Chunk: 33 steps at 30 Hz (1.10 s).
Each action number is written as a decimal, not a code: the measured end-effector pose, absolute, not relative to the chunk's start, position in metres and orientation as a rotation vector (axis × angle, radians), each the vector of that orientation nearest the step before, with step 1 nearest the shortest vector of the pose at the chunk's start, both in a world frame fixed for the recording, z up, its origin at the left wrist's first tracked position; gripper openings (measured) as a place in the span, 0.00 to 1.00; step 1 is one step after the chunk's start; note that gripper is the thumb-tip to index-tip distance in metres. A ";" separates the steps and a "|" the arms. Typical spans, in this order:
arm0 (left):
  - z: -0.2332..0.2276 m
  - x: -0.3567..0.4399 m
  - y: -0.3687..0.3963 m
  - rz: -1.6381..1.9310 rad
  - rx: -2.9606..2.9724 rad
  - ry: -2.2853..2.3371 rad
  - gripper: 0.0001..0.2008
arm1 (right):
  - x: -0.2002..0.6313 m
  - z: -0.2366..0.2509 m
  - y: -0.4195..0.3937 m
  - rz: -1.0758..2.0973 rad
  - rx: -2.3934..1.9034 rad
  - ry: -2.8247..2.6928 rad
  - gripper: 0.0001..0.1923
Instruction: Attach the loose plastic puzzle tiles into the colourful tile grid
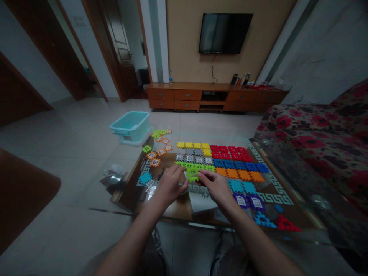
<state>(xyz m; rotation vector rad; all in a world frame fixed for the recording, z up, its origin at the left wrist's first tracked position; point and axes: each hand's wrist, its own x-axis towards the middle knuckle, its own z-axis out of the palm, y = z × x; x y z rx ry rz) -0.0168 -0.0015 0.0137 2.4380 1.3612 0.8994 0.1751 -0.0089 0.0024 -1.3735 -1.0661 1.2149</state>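
Over a glass-topped table (280, 198), the right hand (214, 184) pinches a lime-green, toothed plastic tile (192, 173) by its edge, likely keeping its face clear; whether the left hand (172, 180) also grips cannot be told. Beyond lie yellow toothed plastic tiles (197, 146) and a turquoise plastic tub (135, 131).

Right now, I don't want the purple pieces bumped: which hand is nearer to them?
Right. The right hand is just left of the purple pieces; the left hand is farther left, beyond the green piece between the hands.
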 end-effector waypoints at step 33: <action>0.018 -0.013 -0.005 0.740 2.406 1.478 0.15 | 0.172 -0.004 -0.009 1.131 -1.405 -1.154 0.18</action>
